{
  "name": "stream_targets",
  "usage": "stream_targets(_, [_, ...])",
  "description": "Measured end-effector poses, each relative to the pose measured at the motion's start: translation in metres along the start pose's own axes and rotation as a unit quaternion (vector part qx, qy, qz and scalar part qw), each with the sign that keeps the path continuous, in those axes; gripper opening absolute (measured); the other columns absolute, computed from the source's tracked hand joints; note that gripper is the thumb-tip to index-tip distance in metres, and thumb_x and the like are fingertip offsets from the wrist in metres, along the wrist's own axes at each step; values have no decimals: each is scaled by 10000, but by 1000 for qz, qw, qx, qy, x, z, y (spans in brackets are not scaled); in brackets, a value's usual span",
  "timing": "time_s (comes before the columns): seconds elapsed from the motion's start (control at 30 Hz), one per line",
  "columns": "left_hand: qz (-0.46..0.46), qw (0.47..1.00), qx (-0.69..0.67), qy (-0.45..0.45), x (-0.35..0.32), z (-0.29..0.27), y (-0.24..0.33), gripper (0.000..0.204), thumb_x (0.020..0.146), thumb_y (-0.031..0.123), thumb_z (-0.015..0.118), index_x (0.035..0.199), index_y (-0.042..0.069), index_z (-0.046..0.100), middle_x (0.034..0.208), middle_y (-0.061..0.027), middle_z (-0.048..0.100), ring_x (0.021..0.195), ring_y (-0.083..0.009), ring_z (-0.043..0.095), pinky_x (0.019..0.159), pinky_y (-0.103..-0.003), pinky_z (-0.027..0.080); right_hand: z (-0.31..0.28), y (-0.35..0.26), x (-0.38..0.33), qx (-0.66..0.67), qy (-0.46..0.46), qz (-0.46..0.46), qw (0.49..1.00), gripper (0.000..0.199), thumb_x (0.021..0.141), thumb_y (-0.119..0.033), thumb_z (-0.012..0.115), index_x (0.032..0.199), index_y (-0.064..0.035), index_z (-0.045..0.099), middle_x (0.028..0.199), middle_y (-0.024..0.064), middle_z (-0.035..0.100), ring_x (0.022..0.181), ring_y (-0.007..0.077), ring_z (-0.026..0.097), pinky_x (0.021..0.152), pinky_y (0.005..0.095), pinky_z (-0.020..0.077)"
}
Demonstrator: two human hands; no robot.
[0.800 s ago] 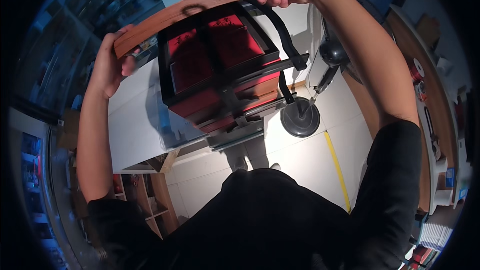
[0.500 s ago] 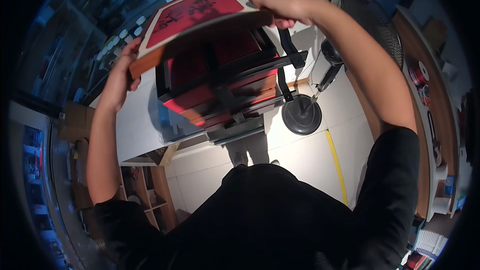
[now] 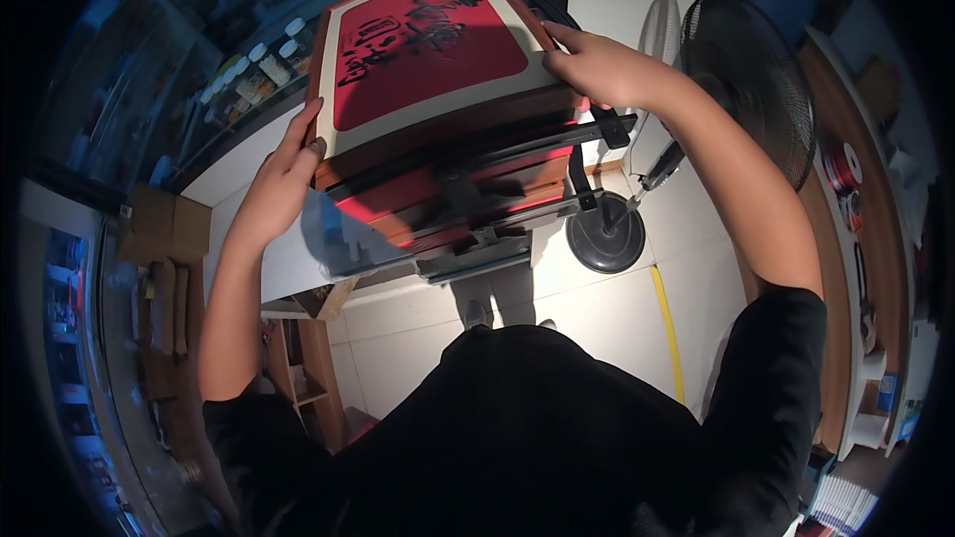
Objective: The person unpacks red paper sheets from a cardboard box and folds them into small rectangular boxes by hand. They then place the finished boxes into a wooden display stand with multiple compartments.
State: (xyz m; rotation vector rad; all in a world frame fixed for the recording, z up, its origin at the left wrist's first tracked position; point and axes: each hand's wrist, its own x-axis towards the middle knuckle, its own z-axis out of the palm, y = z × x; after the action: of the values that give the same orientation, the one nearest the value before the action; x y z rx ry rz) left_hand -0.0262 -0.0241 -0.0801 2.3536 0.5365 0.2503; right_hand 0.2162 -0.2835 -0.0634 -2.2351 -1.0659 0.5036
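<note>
Change: you have lowered the wood-rimmed lid from its raised tilt; it now hides the red stack's top | Place: above the stack's near edge, full seating cannot tell | Left hand, right hand: gripping lid's near corners | Count: one lid, one stack, two hands

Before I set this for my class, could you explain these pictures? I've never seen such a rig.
There's no machine, just a person. Every picture comes from a fisheye camera on their head, looking down, so straight edges bend. Their bare left hand and right hand hold opposite sides of a red-panelled cover above a black-framed stack; whether it rests there, I can't tell. Jars stand beyond the left hand, and a fan stands to the right.
</note>
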Motion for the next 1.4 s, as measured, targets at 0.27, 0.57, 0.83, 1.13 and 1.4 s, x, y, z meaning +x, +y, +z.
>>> stream_targets(0.27, [-40,998,36,-41,-5,3,0,521,927,253,390,1424,146,277,1176,-237,563,1084,-331,565,935,-347,394,7,13,6,-59,14,-31,998,595,890,-352,446,1417,-106,323,1003,195,636,907,271,622,827,338,459])
stream_targets(0.57, [-29,986,166,4,-17,16,3,467,941,311,437,1391,223,348,1075,-186,589,992,-370,583,841,-418,437,16,9,-4,-214,23,28,976,657,912,-497,372,1449,-138,254,865,209,639,858,329,630,829,379,453])
stream_targets(0.83, [223,962,142,63,117,-22,-31,530,938,393,461,1333,42,441,1423,-189,357,1337,-312,315,1080,-366,271,5,36,77,-245,165,-204,933,599,864,-431,501,1308,-31,470,1348,213,437,1222,329,457,1017,355,363])
stream_targets(1.13, [104,951,286,47,239,-9,-50,723,892,566,386,1148,-94,529,1201,-274,491,1223,-346,410,1043,-395,306,12,23,132,-202,65,-99,972,555,913,-401,443,1276,17,484,1424,179,352,1245,340,429,1040,350,343])
stream_targets(1.4, [160,929,333,24,243,0,-72,667,910,515,404,1198,-82,479,1294,-274,420,1303,-385,309,1090,-418,227,23,29,119,-188,97,-126,969,540,933,-388,380,1299,3,451,1455,179,291,1240,316,434,1030,367,353])
